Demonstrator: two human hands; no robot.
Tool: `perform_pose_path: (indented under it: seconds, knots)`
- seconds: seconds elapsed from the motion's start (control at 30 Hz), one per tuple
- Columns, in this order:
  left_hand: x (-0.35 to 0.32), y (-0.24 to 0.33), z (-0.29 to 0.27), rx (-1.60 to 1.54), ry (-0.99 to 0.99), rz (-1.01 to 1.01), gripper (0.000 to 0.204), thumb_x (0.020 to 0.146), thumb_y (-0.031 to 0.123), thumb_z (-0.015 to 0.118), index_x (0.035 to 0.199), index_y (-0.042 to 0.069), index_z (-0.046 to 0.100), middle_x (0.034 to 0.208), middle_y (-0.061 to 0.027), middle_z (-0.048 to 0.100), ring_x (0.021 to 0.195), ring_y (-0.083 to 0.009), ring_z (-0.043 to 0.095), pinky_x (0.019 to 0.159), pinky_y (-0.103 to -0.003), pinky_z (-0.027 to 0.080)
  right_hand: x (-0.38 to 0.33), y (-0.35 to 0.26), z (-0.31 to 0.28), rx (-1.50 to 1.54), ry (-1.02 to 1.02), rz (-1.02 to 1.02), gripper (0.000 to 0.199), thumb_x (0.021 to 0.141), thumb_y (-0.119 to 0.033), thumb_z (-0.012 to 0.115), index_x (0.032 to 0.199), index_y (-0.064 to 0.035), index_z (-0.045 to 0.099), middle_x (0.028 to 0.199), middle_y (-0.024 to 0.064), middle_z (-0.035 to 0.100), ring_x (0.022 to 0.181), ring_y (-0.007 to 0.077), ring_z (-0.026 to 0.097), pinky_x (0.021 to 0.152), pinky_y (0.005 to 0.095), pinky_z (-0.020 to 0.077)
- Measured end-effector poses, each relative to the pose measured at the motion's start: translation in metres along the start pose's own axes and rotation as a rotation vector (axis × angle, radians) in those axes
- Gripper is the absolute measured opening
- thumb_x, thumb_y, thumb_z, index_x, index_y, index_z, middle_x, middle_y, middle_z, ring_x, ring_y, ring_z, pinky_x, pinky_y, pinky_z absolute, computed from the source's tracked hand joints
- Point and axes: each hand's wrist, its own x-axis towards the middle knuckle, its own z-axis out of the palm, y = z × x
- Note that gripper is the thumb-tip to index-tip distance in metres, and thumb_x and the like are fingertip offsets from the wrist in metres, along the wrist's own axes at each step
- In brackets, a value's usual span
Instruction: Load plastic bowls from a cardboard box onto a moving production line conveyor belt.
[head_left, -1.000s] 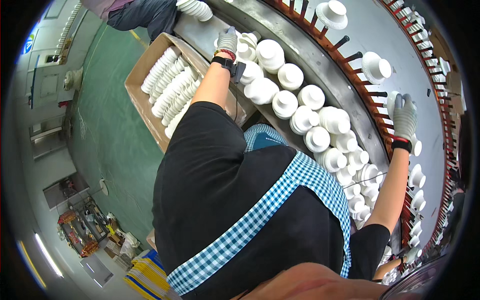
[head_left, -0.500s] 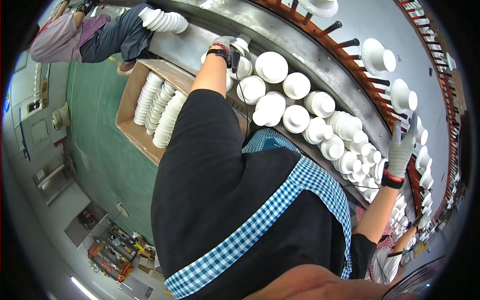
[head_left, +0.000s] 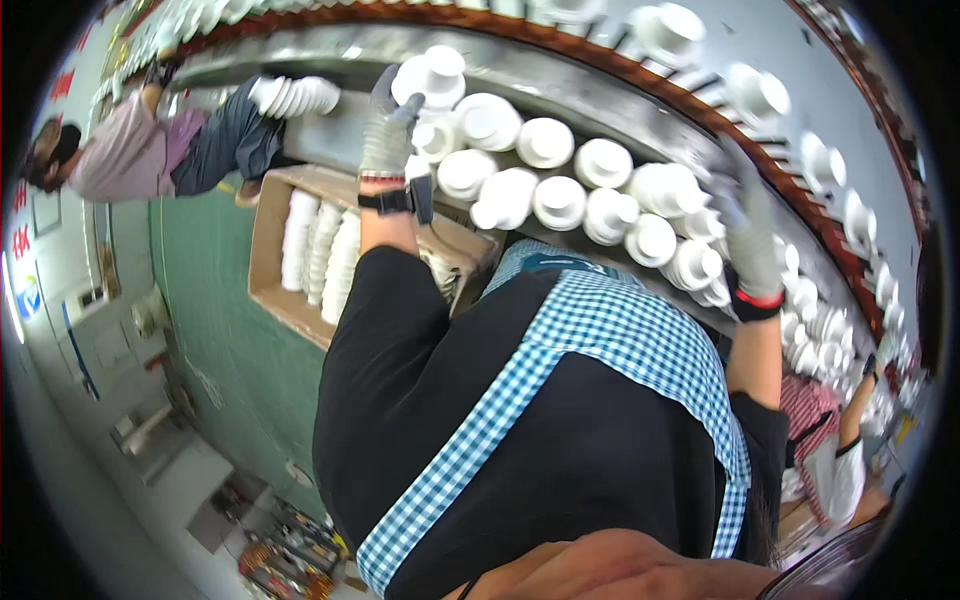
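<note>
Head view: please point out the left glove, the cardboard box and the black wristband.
Left glove (head_left: 385, 135), head view, on the back of the hand.
Cardboard box (head_left: 262, 240), head view, on its left wall.
Black wristband (head_left: 392, 200), head view, on the strap at the wrist.

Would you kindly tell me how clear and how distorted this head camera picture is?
Head view: strong fisheye, so the metal bench bends into an arc and a black rim frames the scene; the right hand is motion-blurred, the left hand sharper; the white bowls look brightly lit.
</note>
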Motion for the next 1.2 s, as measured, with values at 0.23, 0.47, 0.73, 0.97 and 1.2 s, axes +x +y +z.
perform_pose_path:
  seconds: [0.23, 0.47, 0.73, 0.97, 1.2]
  knots:
    - [-0.090, 0.071, 0.286, -0.130, -0.506, -0.176, 0.086, 0.073, 0.021, 0.082, 0.141, 0.002, 0.033, 0.136, -0.0122, 0.045, 0.121, -0.0231, 0.048, 0.102, -0.034, 0.040, -0.027, 0.004, -0.021, -0.086, 0.050, -0.355, 0.050, 0.084, -0.029, 0.066, 0.124, -0.0020, 0.052, 0.114, 0.0239, 0.056, 0.098, 0.0357, 0.058, 0.084, 0.0414, 0.0472]
    - [-0.118, 0.081, 0.397, -0.188, -0.615, -0.148, 0.067, 0.087, 0.022, 0.067, 0.141, 0.000, 0.034, 0.134, -0.0133, 0.047, 0.123, -0.0227, 0.047, 0.103, -0.033, 0.039, -0.063, 0.029, -0.129, 0.308, 0.178, -0.018, 0.033, 0.093, -0.027, 0.049, 0.109, -0.0002, 0.059, 0.096, 0.0125, 0.063, 0.087, 0.0177, 0.060, 0.079, 0.0316, 0.0473]
    - [-0.113, 0.039, 0.532, 0.399, -0.633, -0.114, 0.029, 0.093, 0.023, 0.053, 0.105, 0.000, 0.065, 0.096, -0.0107, 0.068, 0.090, -0.0186, 0.064, 0.082, -0.029, 0.049, -0.138, 0.113, -0.265, -0.025, 0.553, -0.267, 0.027, 0.095, -0.025, 0.049, 0.095, -0.0021, 0.062, 0.092, 0.0088, 0.062, 0.084, 0.0182, 0.057, 0.078, 0.0305, 0.0451]
    - [-0.116, 0.004, 0.648, 0.480, -0.673, 0.203, 0.027, 0.089, 0.023, 0.060, 0.107, 0.003, 0.062, 0.095, -0.0152, 0.069, 0.088, -0.0244, 0.068, 0.080, -0.032, 0.052, -0.177, 0.142, -0.332, 0.247, 0.595, -0.059, 0.031, 0.097, -0.025, 0.045, 0.101, 0.0010, 0.062, 0.091, 0.0097, 0.063, 0.083, 0.0167, 0.056, 0.079, 0.0296, 0.0444]
    - [-0.092, -0.027, 0.680, 0.525, -0.263, 0.428, 0.027, 0.085, 0.018, 0.061, 0.108, 0.004, 0.057, 0.100, -0.0185, 0.064, 0.095, -0.0349, 0.062, 0.086, -0.041, 0.048, -0.169, 0.148, -0.344, -0.039, 0.620, -0.179, 0.026, 0.095, -0.022, 0.046, 0.095, -0.0005, 0.061, 0.088, 0.0069, 0.061, 0.083, 0.0138, 0.055, 0.077, 0.0287, 0.0443]
